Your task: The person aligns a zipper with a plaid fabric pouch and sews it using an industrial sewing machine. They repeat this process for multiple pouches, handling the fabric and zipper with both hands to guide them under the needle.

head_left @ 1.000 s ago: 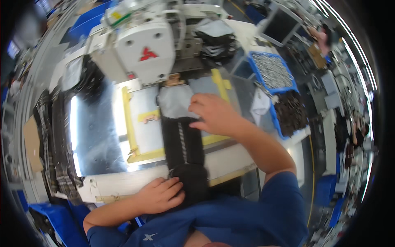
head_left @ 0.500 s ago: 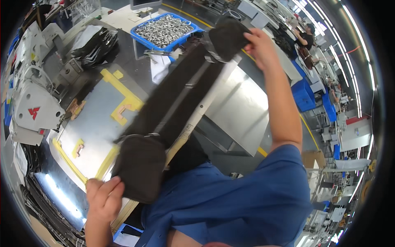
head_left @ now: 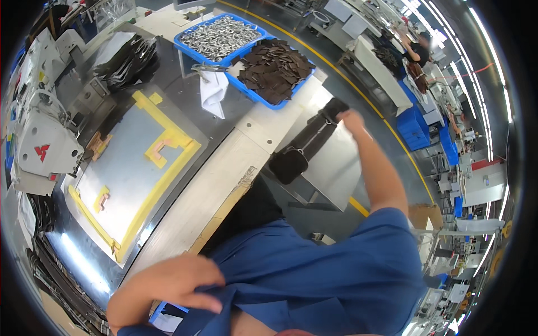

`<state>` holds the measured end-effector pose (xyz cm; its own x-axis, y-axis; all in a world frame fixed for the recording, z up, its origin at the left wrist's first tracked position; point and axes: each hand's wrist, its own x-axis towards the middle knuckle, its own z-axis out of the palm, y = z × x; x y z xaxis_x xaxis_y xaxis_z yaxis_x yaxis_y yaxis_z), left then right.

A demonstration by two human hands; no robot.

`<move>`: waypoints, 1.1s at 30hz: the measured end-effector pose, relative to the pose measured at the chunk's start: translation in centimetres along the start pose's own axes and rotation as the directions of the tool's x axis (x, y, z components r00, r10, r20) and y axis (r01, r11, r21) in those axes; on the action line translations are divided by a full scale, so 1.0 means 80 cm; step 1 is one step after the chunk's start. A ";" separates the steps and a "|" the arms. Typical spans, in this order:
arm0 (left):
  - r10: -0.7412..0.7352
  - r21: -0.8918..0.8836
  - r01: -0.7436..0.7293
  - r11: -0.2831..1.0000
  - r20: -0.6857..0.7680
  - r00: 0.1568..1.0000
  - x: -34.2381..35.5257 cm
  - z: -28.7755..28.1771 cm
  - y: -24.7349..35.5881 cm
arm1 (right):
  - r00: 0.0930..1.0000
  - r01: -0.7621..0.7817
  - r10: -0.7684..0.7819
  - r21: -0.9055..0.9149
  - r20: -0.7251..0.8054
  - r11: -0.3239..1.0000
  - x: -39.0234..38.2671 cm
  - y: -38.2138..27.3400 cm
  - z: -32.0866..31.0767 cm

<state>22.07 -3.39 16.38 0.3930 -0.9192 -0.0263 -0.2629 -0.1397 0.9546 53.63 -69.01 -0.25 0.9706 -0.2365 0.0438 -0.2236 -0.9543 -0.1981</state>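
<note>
My right hand [head_left: 351,119] reaches out to the right and grips the far end of a long black padded strap [head_left: 297,157]. The strap lies along a steel side table [head_left: 339,173], its wide end hanging over the table's near edge. My left hand [head_left: 174,283] is down by my body, fingers spread against my blue shirt, holding nothing. The clear sewing template with yellow tape edges [head_left: 140,162] lies bare on the worktable under the white sewing machine [head_left: 42,143].
Two blue trays stand at the back, one with metal buckles [head_left: 216,35], one with brown leather pieces [head_left: 274,67]. A white cloth [head_left: 213,94] hangs beside them. Black straps are piled at the lower left [head_left: 47,274] and behind the machine [head_left: 130,53]. Other workers sit at far benches.
The strap went from the template, swung up and right, onto the steel side table. My left hand let go of its lower end and dropped to my shirt.
</note>
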 end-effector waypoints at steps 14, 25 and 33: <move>-0.050 -0.083 -0.034 0.996 -0.830 0.555 -0.169 0.042 0.066 | 0.880 0.162 -0.163 0.040 0.446 0.986 -0.045 0.016 0.291; 0.125 -0.574 0.807 0.136 -0.798 -0.589 -0.396 0.143 -0.046 | 0.949 -0.005 0.019 0.046 -0.314 0.999 0.111 -0.031 0.091; 0.076 -0.690 0.683 -0.240 -0.714 -0.696 -0.536 0.196 -0.068 | 0.859 0.451 -0.153 0.581 -0.489 0.677 -0.001 -0.325 -0.031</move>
<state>-7.18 30.99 7.65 0.3361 0.8920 0.3024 0.9396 -0.3398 -0.0420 59.14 -44.63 7.36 0.8246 -0.1462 0.5465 0.3383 -0.6468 -0.6836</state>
